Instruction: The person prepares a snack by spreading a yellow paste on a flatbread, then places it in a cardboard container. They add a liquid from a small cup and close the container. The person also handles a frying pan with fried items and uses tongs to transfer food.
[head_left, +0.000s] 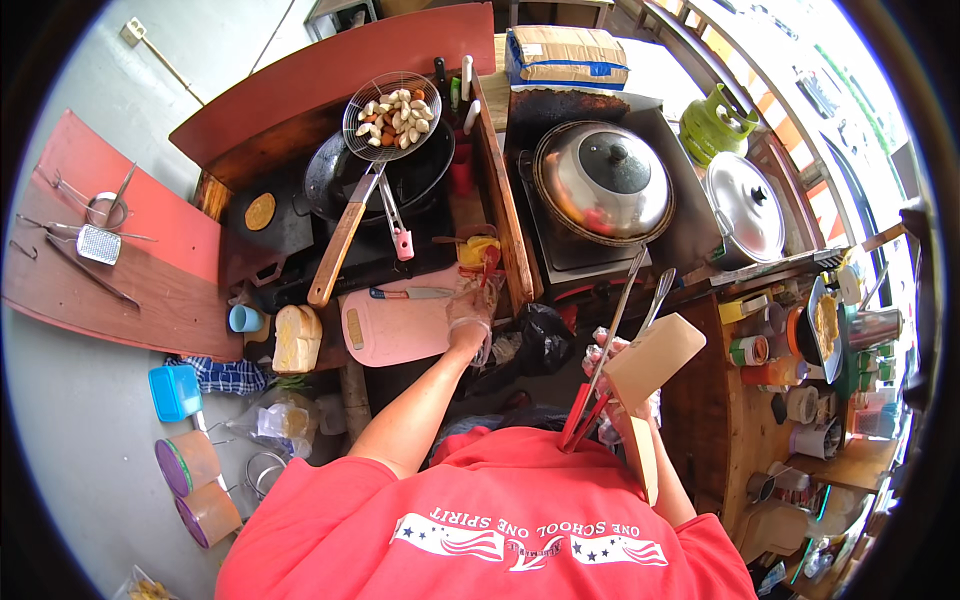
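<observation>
My left hand (471, 306), in a clear plastic glove, is over the right end of a pink cutting board (397, 334). Its fingers meet the stem of a red spatula (490, 257), whose head is at a tub of yellow spread (474, 250). A knife (412, 293) lies along the board's far edge. My right hand (611, 360), also gloved, holds an open brown paperboard food box (654, 361) together with red-handled metal tongs (619, 311). The box hides part of that hand. Slices of bread (297, 339) lie left of the board.
A wire skimmer (391, 116) with pale and orange pieces rests across a black wok (330, 172). A flat round cake (260, 212) is on the dark griddle. Right of the wooden divider (499, 195) stands a lidded pan (604, 184). A green gas cylinder (718, 124) stands farther right.
</observation>
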